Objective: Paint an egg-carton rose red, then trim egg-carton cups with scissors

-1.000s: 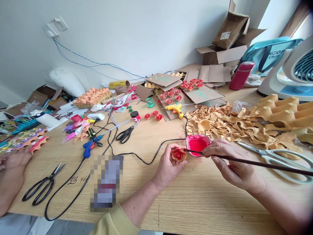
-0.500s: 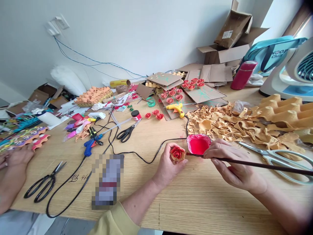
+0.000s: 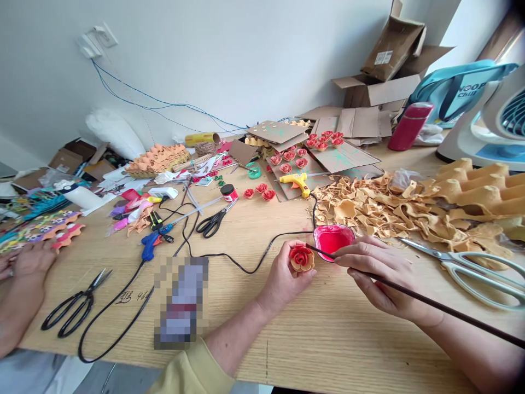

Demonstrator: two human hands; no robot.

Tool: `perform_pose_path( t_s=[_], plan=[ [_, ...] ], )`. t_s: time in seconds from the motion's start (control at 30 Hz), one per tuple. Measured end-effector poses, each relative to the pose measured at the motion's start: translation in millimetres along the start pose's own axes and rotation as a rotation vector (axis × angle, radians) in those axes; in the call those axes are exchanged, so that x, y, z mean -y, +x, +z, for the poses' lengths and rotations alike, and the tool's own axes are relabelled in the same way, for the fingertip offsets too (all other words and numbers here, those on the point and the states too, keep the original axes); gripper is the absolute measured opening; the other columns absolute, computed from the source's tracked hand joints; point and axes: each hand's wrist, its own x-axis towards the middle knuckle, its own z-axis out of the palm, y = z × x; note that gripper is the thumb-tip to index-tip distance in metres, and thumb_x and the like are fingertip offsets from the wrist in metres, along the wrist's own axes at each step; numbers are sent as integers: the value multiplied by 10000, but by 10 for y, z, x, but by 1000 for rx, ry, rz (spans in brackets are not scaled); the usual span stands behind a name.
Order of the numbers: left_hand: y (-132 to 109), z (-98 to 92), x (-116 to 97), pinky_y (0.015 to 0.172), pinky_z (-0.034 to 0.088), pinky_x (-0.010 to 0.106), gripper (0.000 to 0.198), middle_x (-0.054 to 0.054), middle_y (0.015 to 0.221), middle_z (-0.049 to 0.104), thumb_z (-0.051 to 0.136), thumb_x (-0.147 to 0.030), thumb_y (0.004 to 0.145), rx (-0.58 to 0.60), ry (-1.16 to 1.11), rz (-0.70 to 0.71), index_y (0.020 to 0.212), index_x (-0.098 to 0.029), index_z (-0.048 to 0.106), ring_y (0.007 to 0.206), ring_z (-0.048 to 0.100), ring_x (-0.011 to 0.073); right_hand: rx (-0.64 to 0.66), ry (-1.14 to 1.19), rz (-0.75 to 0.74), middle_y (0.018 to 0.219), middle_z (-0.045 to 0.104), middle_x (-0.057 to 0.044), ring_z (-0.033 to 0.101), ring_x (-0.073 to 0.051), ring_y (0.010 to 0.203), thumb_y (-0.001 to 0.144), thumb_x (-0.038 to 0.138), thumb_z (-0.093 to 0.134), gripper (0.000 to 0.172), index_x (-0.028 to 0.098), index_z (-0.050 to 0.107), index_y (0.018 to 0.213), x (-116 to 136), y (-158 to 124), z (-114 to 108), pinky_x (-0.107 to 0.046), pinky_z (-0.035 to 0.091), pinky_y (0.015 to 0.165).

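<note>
My left hand (image 3: 283,282) is closed around a paper-pulp rose (image 3: 301,258), its inner petals red and its lower outer petals still bare tan. Between the fingers of my right hand (image 3: 381,273) is a long dark paintbrush (image 3: 443,307), slanting down to the right. Its tip meets the upper right edge of the rose. Just behind both hands stands a small dish of red paint (image 3: 334,242), partly covered by my right fingers. Several finished-looking red roses (image 3: 261,190) lie farther back, more of them on cardboard (image 3: 324,169).
Large scissors (image 3: 471,268) and torn egg-carton scraps (image 3: 369,208) lie right. A yellow glue gun (image 3: 297,181) trails a black cord (image 3: 229,260) behind my left hand. Left are a blue glue gun (image 3: 151,243), black scissors (image 3: 77,306) and another person's hand (image 3: 35,260).
The brush tip has risen from the rose's right side to its upper right edge, and the handle slopes more steeply. My left hand has tilted the rose slightly and shifted a little right.
</note>
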Motion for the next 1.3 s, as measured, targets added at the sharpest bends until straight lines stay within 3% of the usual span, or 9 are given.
perform_pose_path(
  t_s=[0.2, 0.33, 0.53, 0.87, 1.07, 1.3],
  plan=[
    [8, -20, -2, 941, 493, 302, 570, 80, 1203, 614, 787, -178, 695, -41, -13, 2, 1201, -189, 524, 1072, 609, 199, 63, -5, -50, 1003, 709, -89, 625, -194, 891, 918, 66, 518, 258, 157, 591, 1148, 8, 43, -27, -377, 471, 870],
    [8, -42, -22, 913, 502, 300, 475, 76, 1134, 659, 784, -208, 727, -20, 34, 17, 1159, -176, 589, 1031, 632, 200, 102, -18, -72, 1011, 707, -95, 619, -198, 923, 934, 74, 492, 253, 152, 589, 1154, 42, 92, -64, -376, 464, 888],
    [14, -61, -38, 871, 503, 297, 393, 54, 1010, 688, 812, -214, 710, -63, 141, 49, 1052, -172, 624, 943, 639, 192, 107, -41, -78, 972, 711, -91, 620, -191, 869, 949, 92, 482, 212, 155, 587, 1121, 62, 112, -73, -364, 470, 845],
    [18, -47, -26, 857, 508, 313, 386, 59, 998, 685, 808, -215, 706, -28, 162, 40, 1042, -170, 623, 928, 637, 201, 97, -68, -81, 979, 718, -92, 631, -190, 862, 936, 81, 484, 228, 157, 587, 1124, 56, 111, -69, -358, 480, 826],
    [12, -57, -24, 862, 505, 303, 383, 50, 1001, 692, 798, -208, 720, -77, 211, 63, 1058, -175, 621, 928, 645, 193, 103, -41, -67, 934, 714, -78, 606, -182, 806, 942, 91, 485, 185, 164, 585, 1079, 62, 103, -66, -348, 475, 772],
    [5, -45, -65, 839, 504, 302, 362, 47, 987, 691, 801, -194, 715, -49, 252, 66, 1029, -180, 623, 914, 642, 197, 111, -84, -79, 983, 732, -83, 650, -185, 846, 940, 91, 501, 216, 173, 595, 1116, 60, 112, -59, -360, 492, 812]
  ],
)
